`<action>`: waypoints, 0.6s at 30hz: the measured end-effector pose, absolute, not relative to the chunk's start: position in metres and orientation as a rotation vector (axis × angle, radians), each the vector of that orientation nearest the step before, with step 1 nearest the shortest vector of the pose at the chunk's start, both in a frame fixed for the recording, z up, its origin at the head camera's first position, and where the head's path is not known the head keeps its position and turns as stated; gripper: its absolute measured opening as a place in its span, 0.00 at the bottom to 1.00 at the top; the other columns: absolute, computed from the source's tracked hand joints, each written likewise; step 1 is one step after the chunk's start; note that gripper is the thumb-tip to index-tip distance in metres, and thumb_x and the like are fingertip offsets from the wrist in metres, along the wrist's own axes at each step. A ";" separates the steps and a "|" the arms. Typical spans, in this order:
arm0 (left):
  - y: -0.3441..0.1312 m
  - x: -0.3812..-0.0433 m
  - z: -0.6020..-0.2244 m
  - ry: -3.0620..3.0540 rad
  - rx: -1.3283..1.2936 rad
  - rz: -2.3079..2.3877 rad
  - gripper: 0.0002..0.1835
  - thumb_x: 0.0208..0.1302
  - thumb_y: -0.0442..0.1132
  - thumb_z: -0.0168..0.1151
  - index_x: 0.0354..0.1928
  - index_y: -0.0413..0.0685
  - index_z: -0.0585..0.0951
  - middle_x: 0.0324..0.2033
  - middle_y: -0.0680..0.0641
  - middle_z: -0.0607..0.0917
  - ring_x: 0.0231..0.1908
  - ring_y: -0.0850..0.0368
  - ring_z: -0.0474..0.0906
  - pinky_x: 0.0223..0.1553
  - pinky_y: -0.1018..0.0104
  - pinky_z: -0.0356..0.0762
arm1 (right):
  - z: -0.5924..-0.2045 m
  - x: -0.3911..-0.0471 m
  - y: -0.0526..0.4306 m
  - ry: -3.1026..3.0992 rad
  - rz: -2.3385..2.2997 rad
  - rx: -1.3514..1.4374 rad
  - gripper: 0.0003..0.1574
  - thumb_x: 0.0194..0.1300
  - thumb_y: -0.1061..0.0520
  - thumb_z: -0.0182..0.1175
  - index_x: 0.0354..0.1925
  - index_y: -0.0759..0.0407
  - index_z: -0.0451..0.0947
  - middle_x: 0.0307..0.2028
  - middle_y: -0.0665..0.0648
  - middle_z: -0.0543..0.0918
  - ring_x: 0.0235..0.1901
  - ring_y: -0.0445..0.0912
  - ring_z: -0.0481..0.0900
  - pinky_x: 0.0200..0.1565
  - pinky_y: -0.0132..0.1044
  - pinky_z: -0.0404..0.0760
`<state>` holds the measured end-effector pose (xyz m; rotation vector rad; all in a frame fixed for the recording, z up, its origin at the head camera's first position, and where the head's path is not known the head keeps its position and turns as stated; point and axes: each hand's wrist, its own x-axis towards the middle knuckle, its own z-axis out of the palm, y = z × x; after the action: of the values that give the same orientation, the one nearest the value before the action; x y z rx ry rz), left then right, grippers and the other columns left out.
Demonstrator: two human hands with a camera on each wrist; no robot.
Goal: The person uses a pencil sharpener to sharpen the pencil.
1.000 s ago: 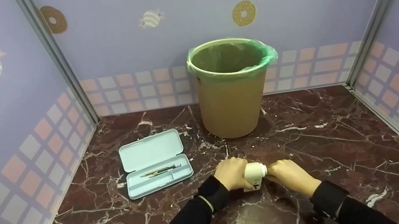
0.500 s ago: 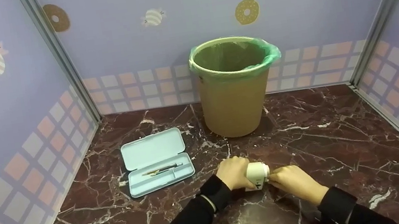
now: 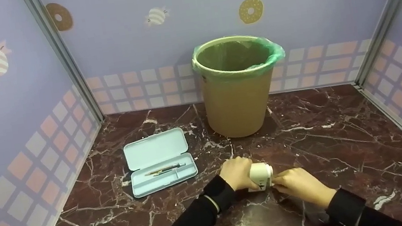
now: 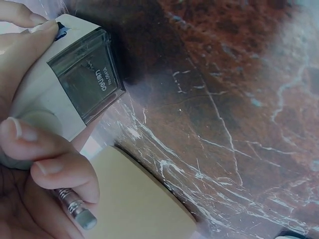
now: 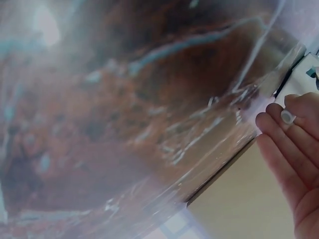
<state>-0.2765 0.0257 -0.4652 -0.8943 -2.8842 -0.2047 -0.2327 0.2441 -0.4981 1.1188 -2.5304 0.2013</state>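
My left hand grips a white desktop pencil sharpener from its left side, on the dark marbled table. In the left wrist view, the clear shavings drawer of the sharpener shows dark contents, with thumb and fingers pressed on the white casing. At the sharpener's round right end, my right hand pinches a pencil. Its eraser end sticks out past the curled fingers; the front part is hidden by the hand and sharpener. From the right wrist view, the pale pencil end peeks out between thumb and fingers.
Left of the hands lies a light blue pencil case, lid up, with several pencils inside. A tan waste bin with a green bag liner stands at the back. Patterned walls enclose the table on three sides.
My right hand has turned at the sharpener's end, its fingers and wrist now a little lower. My left hand keeps its grip. The whole head view has shifted slightly.
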 end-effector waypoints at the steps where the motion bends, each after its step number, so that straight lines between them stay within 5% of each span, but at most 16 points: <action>1: 0.026 -0.277 -0.465 -2.885 -0.892 -0.207 0.24 0.35 0.56 0.84 0.30 0.51 0.83 0.27 0.52 0.87 0.25 0.56 0.82 0.24 0.61 0.76 | -0.498 -0.232 0.244 -2.519 0.200 1.123 0.11 0.54 0.64 0.73 0.27 0.52 0.80 0.23 0.46 0.85 0.20 0.38 0.80 0.24 0.33 0.76; 18: 0.028 -0.276 -0.465 -2.897 -0.877 -0.194 0.24 0.35 0.56 0.84 0.30 0.51 0.83 0.27 0.52 0.87 0.25 0.56 0.81 0.24 0.60 0.77 | -0.490 -0.221 0.246 -2.424 0.191 1.182 0.12 0.51 0.62 0.73 0.26 0.50 0.79 0.22 0.44 0.82 0.20 0.35 0.76 0.23 0.31 0.73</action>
<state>-0.2764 0.0275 -0.4653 -0.8767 -2.8972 -0.1936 -0.2209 0.2464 -0.4897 1.1823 -2.4237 0.1908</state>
